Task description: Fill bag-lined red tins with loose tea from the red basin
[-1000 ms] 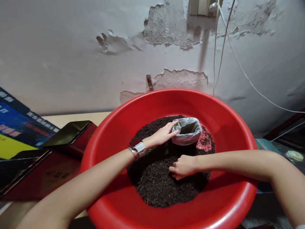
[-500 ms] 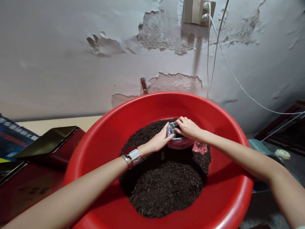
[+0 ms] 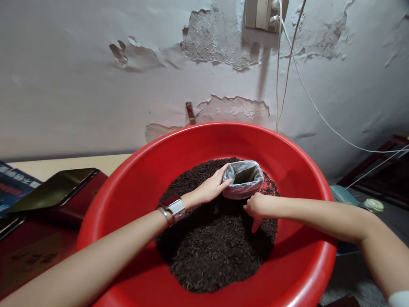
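A wide red plastic basin (image 3: 300, 170) holds a heap of dark, dry, loose tea-like leaves (image 3: 217, 256). Standing in the leaves near the back is a small container lined with a clear plastic bag (image 3: 244, 192), the bag folded over its rim and its mouth facing up. My left hand (image 3: 212, 185) grips the left side of that container, thumb at the front. Just in front of it, my right hand (image 3: 257, 209) reaches down at the leaves, with thumb and fingers apart and part of the fingers hidden. I see nothing held in it.
Left of the basin stand dark red boxes (image 3: 41, 251), one with a gold inner face, and a dark printed package (image 3: 15, 183) on a pale tabletop (image 3: 76, 164). Behind is a peeling wall with a socket (image 3: 265, 15) and hanging cables. A pinkish-red patch shows beside the container.
My right hand has left the bag's rim and come down toward the leaves in front. The container's mouth now shows open. My left hand stays on its side.
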{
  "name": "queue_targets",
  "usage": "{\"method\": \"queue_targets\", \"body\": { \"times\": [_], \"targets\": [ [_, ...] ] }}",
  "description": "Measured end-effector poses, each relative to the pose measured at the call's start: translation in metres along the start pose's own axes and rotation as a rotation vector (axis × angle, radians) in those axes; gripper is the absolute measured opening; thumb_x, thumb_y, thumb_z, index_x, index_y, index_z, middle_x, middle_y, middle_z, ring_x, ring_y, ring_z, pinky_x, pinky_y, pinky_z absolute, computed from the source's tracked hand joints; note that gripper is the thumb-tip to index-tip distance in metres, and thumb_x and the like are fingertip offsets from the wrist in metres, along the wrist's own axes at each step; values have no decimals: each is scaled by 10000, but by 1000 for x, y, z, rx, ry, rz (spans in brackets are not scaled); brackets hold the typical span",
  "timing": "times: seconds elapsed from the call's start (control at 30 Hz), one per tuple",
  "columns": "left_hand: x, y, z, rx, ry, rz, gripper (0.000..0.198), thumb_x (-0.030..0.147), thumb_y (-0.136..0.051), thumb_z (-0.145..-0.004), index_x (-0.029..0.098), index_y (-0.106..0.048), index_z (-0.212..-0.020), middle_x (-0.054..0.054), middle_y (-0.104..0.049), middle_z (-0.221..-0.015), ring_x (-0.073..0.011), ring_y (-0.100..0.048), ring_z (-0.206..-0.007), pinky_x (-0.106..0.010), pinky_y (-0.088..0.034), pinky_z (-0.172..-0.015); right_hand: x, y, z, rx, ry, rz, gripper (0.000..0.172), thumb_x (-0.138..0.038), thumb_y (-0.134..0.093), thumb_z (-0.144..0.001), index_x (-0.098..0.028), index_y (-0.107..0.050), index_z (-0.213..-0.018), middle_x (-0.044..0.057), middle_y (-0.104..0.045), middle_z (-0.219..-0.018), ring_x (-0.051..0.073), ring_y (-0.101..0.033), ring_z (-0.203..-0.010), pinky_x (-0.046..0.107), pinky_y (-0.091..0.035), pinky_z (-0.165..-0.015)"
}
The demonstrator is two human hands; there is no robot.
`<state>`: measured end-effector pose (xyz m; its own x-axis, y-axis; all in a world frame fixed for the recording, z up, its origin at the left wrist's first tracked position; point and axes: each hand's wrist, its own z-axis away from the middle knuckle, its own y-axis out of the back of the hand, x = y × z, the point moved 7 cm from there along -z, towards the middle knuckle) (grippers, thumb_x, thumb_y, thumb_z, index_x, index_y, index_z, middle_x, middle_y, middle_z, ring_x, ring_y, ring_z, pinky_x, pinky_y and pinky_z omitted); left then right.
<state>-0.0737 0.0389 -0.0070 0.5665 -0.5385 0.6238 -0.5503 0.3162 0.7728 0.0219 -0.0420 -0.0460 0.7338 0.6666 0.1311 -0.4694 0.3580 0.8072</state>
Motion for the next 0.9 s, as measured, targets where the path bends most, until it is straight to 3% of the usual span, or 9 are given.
{"method": "queue_targets", "body": {
  "times": [0.13, 0.23, 0.33, 0.47, 0.57, 0.67, 0.77, 0.83, 0.9],
  "targets": [
    [-3, -1, -1, 0, -2, -12, 797, 596, -317, -911, 145, -112, -1535, -132, -209, -1587, -268, -316, -1418, -390, -260, -1161, 19, -33, -19, -351, -4, -88, 621, -494, -825, -566, -51, -713, -987, 137, -725, -856, 287, -698, -819, 357, -562, -716],
    [-4, -1, -1, 0, 6, -32, 783, 592, -312, -917, 156, -110, -1536, -122, -209, -1589, -269, -315, -1418, -383, -275, -1155, 19, -44, -23, -460, -24, -241, 622, -438, -822, -591, 17, -691, -995, 146, -709, -766, 274, -692, -670, 340, -552, -563],
    [-2, 0, 0, -1, 10, -38, 786, 590, -311, -919, 145, -108, -1535, -127, -194, -1592, -268, -289, -1429, -384, -249, -1166, 14, -47, -21, -508, 11, -327, 398, -297, -737, -712, 49, -689, -902, 129, -684, -663, 234, -672, -583, 312, -540, -520],
    [-1, 0, 1, -10, 12, -25, 791, 588, -314, -918, 159, -79, -1539, -127, -176, -1597, -259, -267, -1439, -395, -208, -1180, 6, -38, -17, -434, 84, -319, 253, -205, -627, -790, 32, -695, -846, 108, -681, -640, 210, -667, -554, 308, -550, -544],
    [-1, 0, 0, -9, 11, -26, 788, 584, -318, -917, 161, -83, -1540, -125, -189, -1594, -260, -277, -1435, -392, -213, -1179, -2, -25, -13, -302, 100, -247, 269, -210, -609, -807, 4, -702, -940, 132, -719, -768, 237, -707, -699, 310, -564, -633],
    [-1, 0, 0, -6, 9, -31, 788, 582, -322, -918, 164, -83, -1542, -121, -202, -1591, -268, -302, -1424, -390, -243, -1169, -13, -11, -6, -157, 80, -235, 627, -294, -646, -805, 18, -499, -1328, 240, -665, -1121, 308, -671, -1012, 357, -554, -798],
    [-2, 0, 1, -1, 17, -35, 783, 586, -327, -918, 176, -92, -1542, -124, -219, -1585, -287, -348, -1399, -405, -291, -1147, -27, -9, 3, -150, 83, -326, 897, -516, -549, -864, -6, -185, -1506, 317, -397, -1426, 368, -523, -1240, 430, -492, -948],
    [-2, 1, 1, 5, 14, -34, 776, 582, -335, -919, 184, -97, -1542, -123, -223, -1584, -290, -362, -1391, -409, -300, -1141, -37, -11, 5, -115, 105, -419, 904, -651, -412, -881, -41, -192, -1510, 306, -317, -1478, 394, -474, -1279, 475, -456, -990],
    [-2, 1, 1, 8, 10, -30, 771, 577, -339, -920, 185, -102, -1541, -120, -211, -1588, -285, -351, -1398, -402, -288, -1147, -45, -12, 4, 4, 139, -464, 892, -727, -342, -862, -66, -315, -1460, 286, -373, -1438, 407, -479, -1267, 503, -449, -985]
  ]
}}
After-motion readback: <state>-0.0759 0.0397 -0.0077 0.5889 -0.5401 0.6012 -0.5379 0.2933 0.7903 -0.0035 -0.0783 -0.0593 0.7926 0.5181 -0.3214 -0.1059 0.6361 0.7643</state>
